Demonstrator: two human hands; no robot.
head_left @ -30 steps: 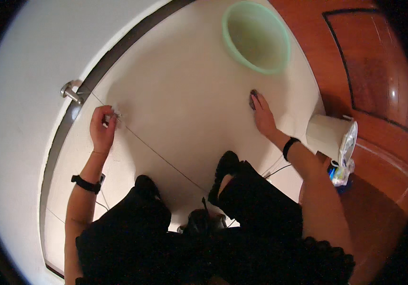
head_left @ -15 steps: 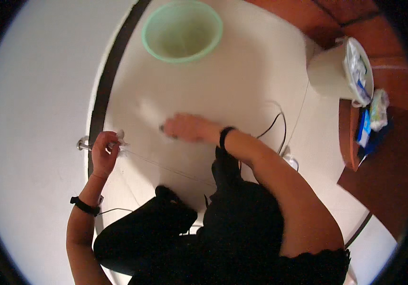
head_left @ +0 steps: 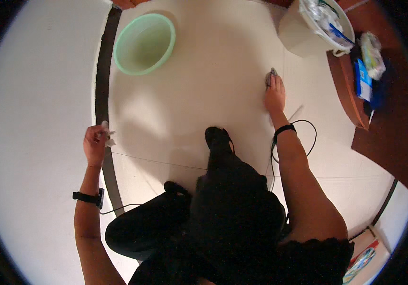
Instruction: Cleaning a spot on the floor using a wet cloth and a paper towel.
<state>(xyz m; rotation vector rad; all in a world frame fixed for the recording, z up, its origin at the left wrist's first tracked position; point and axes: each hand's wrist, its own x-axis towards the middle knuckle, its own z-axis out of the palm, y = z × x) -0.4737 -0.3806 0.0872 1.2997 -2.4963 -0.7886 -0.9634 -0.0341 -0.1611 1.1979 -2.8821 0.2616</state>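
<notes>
At the left, near the dark skirting strip, my left hand [head_left: 94,142] pinches a crumpled piece of white tissue [head_left: 110,141] that sticks out past the fingers. My right hand [head_left: 275,97] reaches far out to the right, low over the pale tiled floor [head_left: 213,85]. Its fingers are closed on a small crumpled grey cloth [head_left: 270,78], which seems to lie against the floor; most of its underside is hidden.
A light green basin [head_left: 144,70] stands at the far left by the skirting [head_left: 102,90]. The cream waste bin [head_left: 299,35], filled with bags, is at the far right beside a brown wooden piece [head_left: 346,92]. A black cable [head_left: 316,137] loops near my right forearm.
My right hand has swept right and farther away, with the grey cloth now showing at its fingertips. The view has shifted, and my left hand still holds the tissue.
</notes>
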